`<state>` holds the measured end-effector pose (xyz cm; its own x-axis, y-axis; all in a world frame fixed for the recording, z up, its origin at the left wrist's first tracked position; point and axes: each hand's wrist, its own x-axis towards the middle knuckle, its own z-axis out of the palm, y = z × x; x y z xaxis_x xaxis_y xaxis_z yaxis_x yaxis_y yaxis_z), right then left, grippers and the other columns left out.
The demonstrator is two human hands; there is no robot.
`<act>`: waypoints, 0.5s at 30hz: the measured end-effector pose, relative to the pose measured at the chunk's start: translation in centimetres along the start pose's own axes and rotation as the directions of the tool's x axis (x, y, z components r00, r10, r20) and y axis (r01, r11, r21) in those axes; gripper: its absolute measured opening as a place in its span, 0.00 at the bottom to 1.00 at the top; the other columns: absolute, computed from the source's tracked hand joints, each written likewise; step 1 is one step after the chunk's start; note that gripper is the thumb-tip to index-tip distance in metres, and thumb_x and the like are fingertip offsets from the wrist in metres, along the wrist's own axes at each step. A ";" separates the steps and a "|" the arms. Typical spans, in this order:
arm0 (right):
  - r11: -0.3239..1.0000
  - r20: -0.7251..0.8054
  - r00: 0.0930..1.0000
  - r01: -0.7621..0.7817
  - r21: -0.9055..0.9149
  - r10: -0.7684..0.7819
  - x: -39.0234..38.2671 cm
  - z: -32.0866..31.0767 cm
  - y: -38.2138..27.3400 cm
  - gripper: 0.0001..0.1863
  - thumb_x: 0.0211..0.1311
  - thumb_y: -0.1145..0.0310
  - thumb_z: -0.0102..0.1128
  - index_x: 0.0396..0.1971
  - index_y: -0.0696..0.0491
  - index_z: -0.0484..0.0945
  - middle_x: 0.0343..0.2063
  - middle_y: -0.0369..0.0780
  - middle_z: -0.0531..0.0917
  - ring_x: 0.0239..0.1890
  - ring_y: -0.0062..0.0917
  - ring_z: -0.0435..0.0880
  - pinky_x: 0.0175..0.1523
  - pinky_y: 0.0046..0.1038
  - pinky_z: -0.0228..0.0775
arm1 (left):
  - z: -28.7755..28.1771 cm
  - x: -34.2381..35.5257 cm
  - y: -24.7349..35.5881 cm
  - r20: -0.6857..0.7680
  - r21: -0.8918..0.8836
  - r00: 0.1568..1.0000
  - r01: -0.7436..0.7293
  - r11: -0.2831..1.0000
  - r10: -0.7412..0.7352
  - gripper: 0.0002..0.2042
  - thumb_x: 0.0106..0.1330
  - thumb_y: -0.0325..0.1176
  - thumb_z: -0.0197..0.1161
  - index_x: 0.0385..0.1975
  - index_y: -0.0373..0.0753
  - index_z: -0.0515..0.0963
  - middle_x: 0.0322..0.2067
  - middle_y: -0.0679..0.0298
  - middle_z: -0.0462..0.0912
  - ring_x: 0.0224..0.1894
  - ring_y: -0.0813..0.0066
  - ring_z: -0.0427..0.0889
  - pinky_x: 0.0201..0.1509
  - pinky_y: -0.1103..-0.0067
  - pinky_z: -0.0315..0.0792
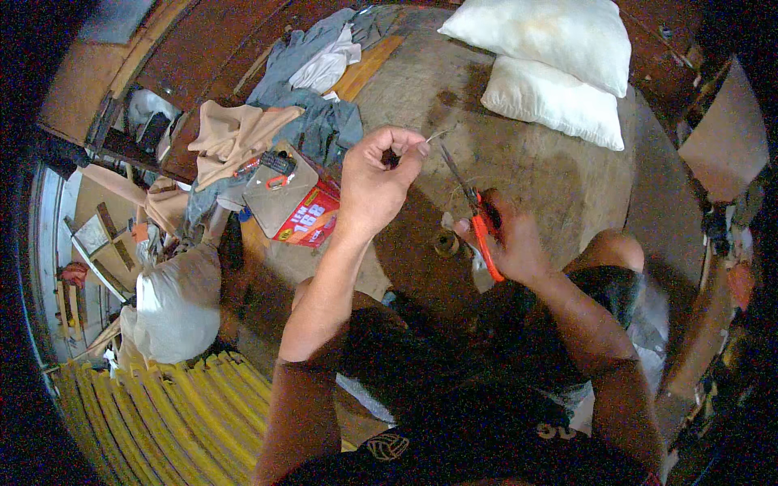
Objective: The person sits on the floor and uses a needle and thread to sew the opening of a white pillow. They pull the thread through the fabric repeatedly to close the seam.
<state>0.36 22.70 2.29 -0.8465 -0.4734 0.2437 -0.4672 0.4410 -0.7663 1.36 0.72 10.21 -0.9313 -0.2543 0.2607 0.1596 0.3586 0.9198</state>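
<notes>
Both forearms come up from the near edge. On the left, the left hand [374,182] pinches its fingers together on a thin pale thread [438,135]. Just to its right, the right hand [506,243] is closed around orange-handled scissors [474,212], blades pointing up at the thread. Farther off lie two white pillows [559,65] on the floor [535,170].

Pillows [559,73] behind scissors [474,211]; box [296,202] left, perhaps beside clothes [316,89]

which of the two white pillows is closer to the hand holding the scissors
The lower, smaller pillow; the bigger one lies beyond it, farther from the right hand.
</notes>
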 end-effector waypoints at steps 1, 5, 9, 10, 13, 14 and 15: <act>1.000 -0.016 1.000 0.012 0.006 -0.012 0.0 -0.1 -0.1 0.27 0.58 0.49 0.71 0.41 0.59 0.75 0.20 0.45 0.74 0.19 0.37 0.72 0.27 0.39 0.65 | 0.1 -0.1 -0.1 0.014 0.011 1.000 -0.009 1.000 0.009 0.02 0.65 0.25 0.65 0.34 0.34 0.82 0.29 0.71 0.82 0.33 0.85 0.76 0.41 0.84 0.71; 0.999 -0.046 0.998 0.034 0.004 -0.034 0.4 -0.4 -1.1 0.28 0.56 0.47 0.73 0.36 0.58 0.73 0.19 0.45 0.74 0.20 0.38 0.72 0.28 0.40 0.65 | 0.3 -0.5 -0.6 0.087 0.039 0.995 -0.052 0.998 0.049 0.03 0.62 0.23 0.65 0.34 0.34 0.82 0.29 0.70 0.83 0.34 0.84 0.77 0.42 0.83 0.72; 0.982 0.131 0.973 -0.189 -0.024 0.190 0.9 -2.2 -3.6 0.34 0.55 0.43 0.70 0.49 0.57 0.76 0.31 0.51 0.84 0.31 0.52 0.84 0.37 0.47 0.76 | 0.4 -0.7 -1.0 0.124 0.058 0.985 -0.127 0.990 0.119 0.04 0.60 0.22 0.64 0.34 0.34 0.82 0.29 0.68 0.83 0.33 0.84 0.77 0.41 0.82 0.72; 0.986 0.100 0.982 -0.156 -0.051 0.160 0.8 -2.0 -3.2 0.34 0.55 0.43 0.70 0.49 0.57 0.76 0.31 0.51 0.84 0.32 0.52 0.84 0.37 0.47 0.77 | 0.4 -0.6 -1.0 0.127 0.069 0.986 -0.116 0.991 0.107 0.04 0.61 0.22 0.64 0.34 0.34 0.82 0.29 0.68 0.83 0.33 0.84 0.77 0.41 0.82 0.72; 0.988 0.050 0.993 -0.100 -0.116 0.106 0.7 -1.5 -2.3 0.36 0.54 0.41 0.70 0.49 0.58 0.76 0.34 0.53 0.84 0.35 0.53 0.85 0.39 0.47 0.77 | 0.3 -0.5 -0.9 0.128 0.076 0.989 -0.086 0.993 0.076 0.03 0.61 0.22 0.64 0.34 0.33 0.82 0.29 0.68 0.83 0.32 0.83 0.77 0.41 0.82 0.72; 0.986 0.058 0.991 -0.109 -0.123 0.117 0.7 -1.6 -2.5 0.36 0.54 0.41 0.70 0.49 0.58 0.76 0.34 0.53 0.84 0.35 0.53 0.85 0.40 0.47 0.78 | 0.3 -0.5 -0.8 0.128 0.061 0.989 -0.078 0.995 0.070 0.03 0.61 0.22 0.64 0.33 0.33 0.82 0.29 0.68 0.83 0.32 0.83 0.77 0.41 0.82 0.72; 0.984 0.066 0.990 -0.117 -0.131 0.127 0.8 -1.7 -2.7 0.36 0.54 0.41 0.70 0.49 0.58 0.76 0.35 0.54 0.84 0.36 0.54 0.85 0.41 0.47 0.78 | 0.2 -0.4 -0.7 0.127 0.047 0.990 -0.070 0.996 0.064 0.03 0.61 0.22 0.64 0.33 0.33 0.82 0.29 0.68 0.83 0.32 0.83 0.77 0.40 0.82 0.73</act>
<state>0.53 22.44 5.56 -0.8800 -0.4633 0.1046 -0.3940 0.5892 -0.7054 1.61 0.75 9.42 -0.9533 -0.1146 0.2796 0.2091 0.4176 0.8843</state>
